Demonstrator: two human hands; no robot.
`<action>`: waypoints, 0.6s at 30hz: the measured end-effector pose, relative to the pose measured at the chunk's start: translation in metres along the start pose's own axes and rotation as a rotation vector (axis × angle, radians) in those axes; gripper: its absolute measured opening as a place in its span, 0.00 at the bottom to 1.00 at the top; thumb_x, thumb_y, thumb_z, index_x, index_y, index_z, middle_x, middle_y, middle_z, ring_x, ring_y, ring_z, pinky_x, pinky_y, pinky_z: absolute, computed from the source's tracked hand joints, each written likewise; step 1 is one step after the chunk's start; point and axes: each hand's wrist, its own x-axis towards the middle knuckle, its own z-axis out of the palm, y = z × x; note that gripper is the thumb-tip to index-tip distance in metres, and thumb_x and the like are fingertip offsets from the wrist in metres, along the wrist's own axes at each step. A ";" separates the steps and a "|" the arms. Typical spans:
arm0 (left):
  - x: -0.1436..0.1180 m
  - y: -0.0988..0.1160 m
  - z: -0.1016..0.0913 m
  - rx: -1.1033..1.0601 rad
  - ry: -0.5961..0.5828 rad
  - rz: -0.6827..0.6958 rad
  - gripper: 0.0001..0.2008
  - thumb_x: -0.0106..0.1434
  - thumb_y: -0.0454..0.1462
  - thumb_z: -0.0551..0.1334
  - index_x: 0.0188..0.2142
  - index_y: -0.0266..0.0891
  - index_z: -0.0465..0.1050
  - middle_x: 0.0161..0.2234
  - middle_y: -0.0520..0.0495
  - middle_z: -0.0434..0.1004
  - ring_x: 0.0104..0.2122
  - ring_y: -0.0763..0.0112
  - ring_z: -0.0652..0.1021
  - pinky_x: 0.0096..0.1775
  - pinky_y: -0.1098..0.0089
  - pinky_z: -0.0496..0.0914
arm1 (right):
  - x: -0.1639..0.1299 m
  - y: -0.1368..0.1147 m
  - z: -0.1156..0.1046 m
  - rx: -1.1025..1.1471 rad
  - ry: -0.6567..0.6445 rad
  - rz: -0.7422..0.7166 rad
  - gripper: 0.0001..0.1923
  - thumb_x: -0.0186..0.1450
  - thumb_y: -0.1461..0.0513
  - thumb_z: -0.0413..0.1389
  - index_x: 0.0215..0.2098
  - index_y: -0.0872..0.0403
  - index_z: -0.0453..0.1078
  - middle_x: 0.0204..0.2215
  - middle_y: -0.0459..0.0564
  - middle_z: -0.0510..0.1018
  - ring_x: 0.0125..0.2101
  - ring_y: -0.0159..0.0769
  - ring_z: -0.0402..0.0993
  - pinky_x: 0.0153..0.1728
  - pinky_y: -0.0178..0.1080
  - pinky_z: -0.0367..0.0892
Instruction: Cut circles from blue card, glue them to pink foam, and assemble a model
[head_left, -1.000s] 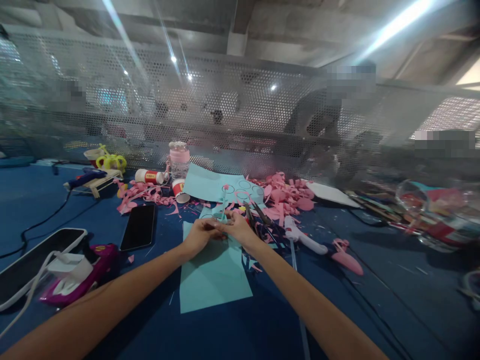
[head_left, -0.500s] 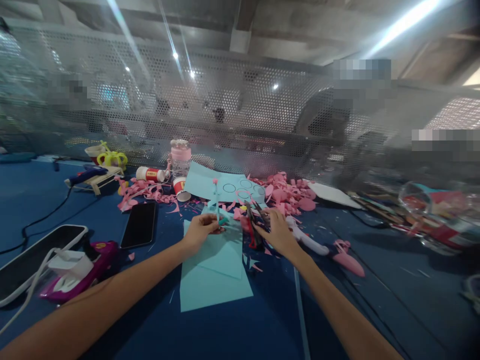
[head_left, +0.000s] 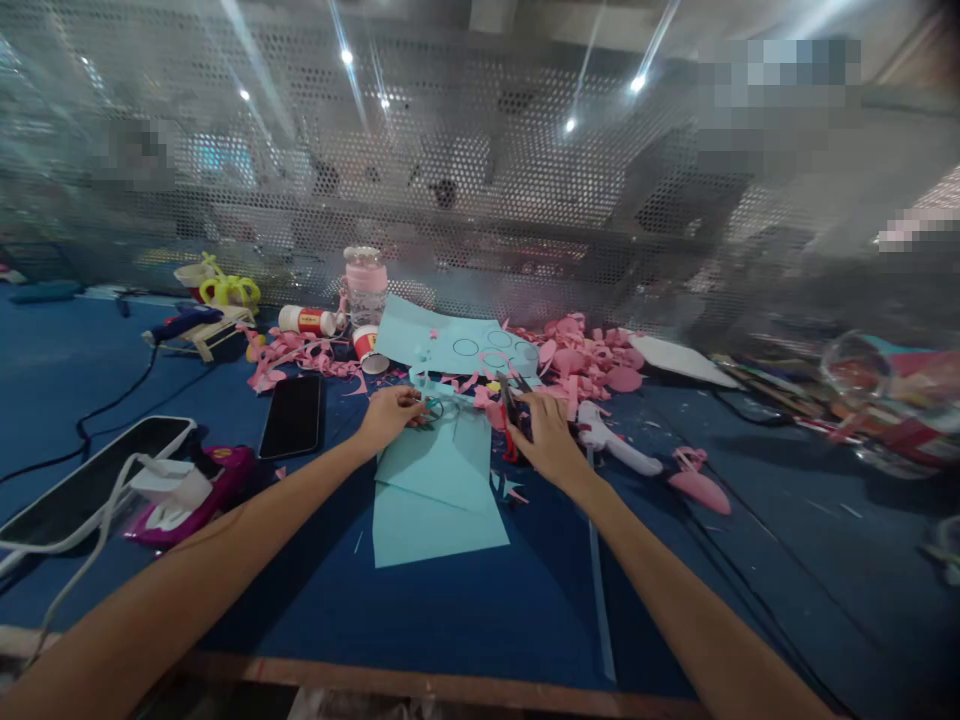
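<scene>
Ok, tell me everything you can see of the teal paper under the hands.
The teal paper looks like thin, matte card in two flat sheets on the blue table. A smaller, angled piece lies on a larger one whose lower edge points toward the camera. The left hand rests at its far left corner, fingers closed on a small teal cut piece. The right hand lies just right of it, on scissors. Pink scraps lie beyond.

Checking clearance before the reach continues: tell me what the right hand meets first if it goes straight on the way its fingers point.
The right hand points away and slightly left; the scissors lie right at its fingertips, probably already touching, with pink paper scraps behind.
</scene>
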 end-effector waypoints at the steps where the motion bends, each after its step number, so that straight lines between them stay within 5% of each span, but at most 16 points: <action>1: 0.001 0.001 -0.003 0.028 0.010 -0.001 0.14 0.43 0.34 0.70 0.27 0.35 0.68 0.17 0.52 0.74 0.16 0.74 0.74 0.20 0.77 0.67 | 0.000 0.000 0.001 0.001 -0.001 -0.002 0.17 0.61 0.60 0.47 0.48 0.57 0.59 0.44 0.59 0.64 0.47 0.49 0.58 0.50 0.51 0.55; 9: 0.002 0.005 -0.011 0.081 0.050 -0.045 0.20 0.50 0.33 0.68 0.35 0.38 0.56 0.20 0.52 0.75 0.18 0.72 0.76 0.22 0.75 0.68 | -0.001 -0.002 -0.004 -0.024 0.030 0.023 0.19 0.60 0.58 0.48 0.49 0.58 0.58 0.46 0.60 0.63 0.49 0.50 0.57 0.51 0.51 0.53; 18: 0.001 -0.003 -0.012 0.061 0.025 0.009 0.19 0.51 0.30 0.66 0.35 0.38 0.55 0.19 0.55 0.73 0.20 0.74 0.77 0.25 0.75 0.70 | 0.000 -0.008 -0.010 -0.107 -0.071 0.133 0.21 0.59 0.58 0.49 0.46 0.63 0.60 0.43 0.65 0.64 0.45 0.53 0.60 0.47 0.51 0.58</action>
